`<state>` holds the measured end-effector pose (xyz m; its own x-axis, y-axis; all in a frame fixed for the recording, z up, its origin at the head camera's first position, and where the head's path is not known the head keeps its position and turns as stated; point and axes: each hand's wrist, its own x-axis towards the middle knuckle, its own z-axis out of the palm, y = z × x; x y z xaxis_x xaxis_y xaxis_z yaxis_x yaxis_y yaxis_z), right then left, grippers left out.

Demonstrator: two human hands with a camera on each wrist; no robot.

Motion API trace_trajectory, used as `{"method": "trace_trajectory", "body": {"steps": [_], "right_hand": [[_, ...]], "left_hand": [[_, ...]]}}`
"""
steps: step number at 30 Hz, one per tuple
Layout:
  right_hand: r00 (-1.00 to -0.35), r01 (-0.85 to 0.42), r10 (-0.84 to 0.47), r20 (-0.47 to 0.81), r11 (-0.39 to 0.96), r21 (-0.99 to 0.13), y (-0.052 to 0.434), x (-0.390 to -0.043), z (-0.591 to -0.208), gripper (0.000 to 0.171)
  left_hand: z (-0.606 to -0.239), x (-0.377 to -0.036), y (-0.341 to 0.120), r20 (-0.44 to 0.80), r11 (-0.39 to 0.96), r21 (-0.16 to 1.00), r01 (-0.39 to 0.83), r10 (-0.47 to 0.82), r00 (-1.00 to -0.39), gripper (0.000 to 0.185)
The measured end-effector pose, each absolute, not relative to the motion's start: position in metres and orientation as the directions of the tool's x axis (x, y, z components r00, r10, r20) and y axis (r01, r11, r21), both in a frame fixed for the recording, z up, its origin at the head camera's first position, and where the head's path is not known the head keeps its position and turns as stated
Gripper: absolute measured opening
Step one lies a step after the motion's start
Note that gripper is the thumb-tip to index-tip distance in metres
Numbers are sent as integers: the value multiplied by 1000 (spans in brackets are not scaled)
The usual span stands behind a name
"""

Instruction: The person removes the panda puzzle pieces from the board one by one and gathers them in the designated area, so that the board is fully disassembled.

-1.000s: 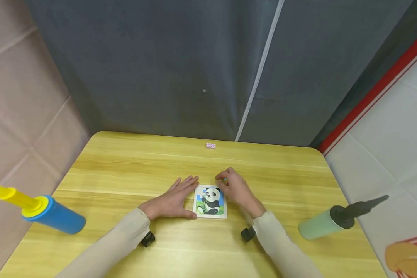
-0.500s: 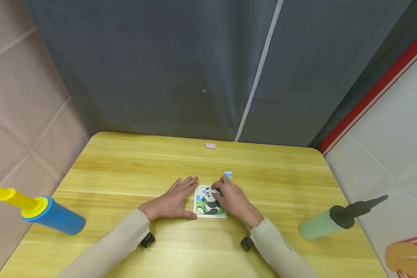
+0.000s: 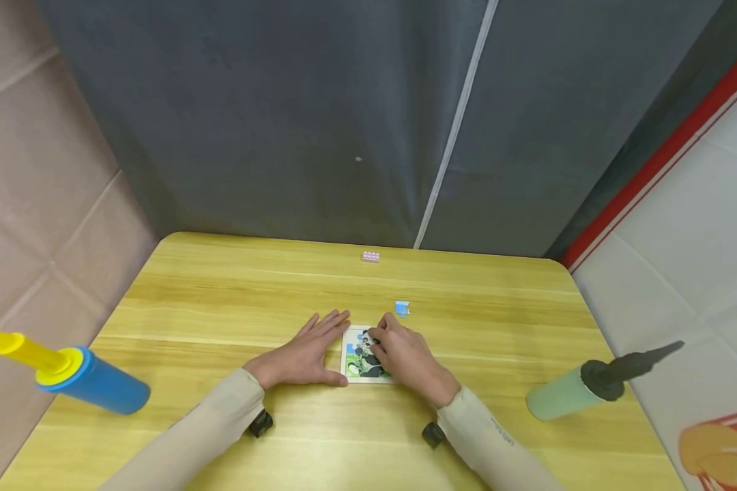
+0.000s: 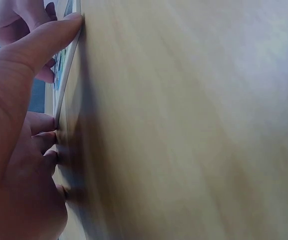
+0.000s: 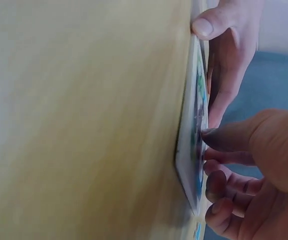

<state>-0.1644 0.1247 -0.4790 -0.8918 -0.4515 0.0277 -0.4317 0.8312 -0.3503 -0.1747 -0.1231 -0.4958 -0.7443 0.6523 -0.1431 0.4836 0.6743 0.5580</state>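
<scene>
1. Here, seen from above, a wooden desk carries a small panda puzzle in a pale square frame, lying flat near its middle. Picture a clock face centred on the puzzle, with twelve toward the desk's far edge.
2. At nine o'clock, the left hand is spread wide, palm down. Its thumb touches the frame near the closest left corner, and its forefinger touches the far left corner.
3. At three o'clock, the right hand reaches over the puzzle, covering its right part. The fingers are bent, thumb and forefinger close together at the picture; I cannot tell whether they pinch a piece.
4. At one o'clock, just beyond the right hand, a loose light-blue puzzle piece lies on the desk.
5. At twelve o'clock, near the far edge, sits a pink studded brick.
6. Well apart at nine o'clock, a blue cylinder with a yellow nozzle lies near the desk's side; at three o'clock, a pale green cylinder with a dark nozzle.
7. Both arms wear beige sleeves. Beyond twelve o'clock hangs a dark grey curtain.
</scene>
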Motion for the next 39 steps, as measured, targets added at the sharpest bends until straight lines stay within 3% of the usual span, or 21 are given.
{"method": "trace_trajectory", "body": {"steps": [5, 13, 27, 39], "right_hand": [[-899, -415, -438, 18, 837, -357, 123, -169, -478, 33], [-901, -346, -429, -65, 802, -487, 124, -178, -475, 29], [-895, -394, -446, 29, 756, -522, 127, -180, -479, 26], [-896, -315, -443, -31, 683, -658, 133, -187, -484, 6]], "left_hand": [[-496, -175, -123, -143, 677, 558, 480, 649, -748, 114], [-495, -175, -122, -148, 673, 569, 472, 649, -746, 113], [-493, -174, -123, -138, 668, 571, 477, 651, -747, 113], [-495, -173, -124, -135, 662, 582, 473, 651, -747, 114]]}}
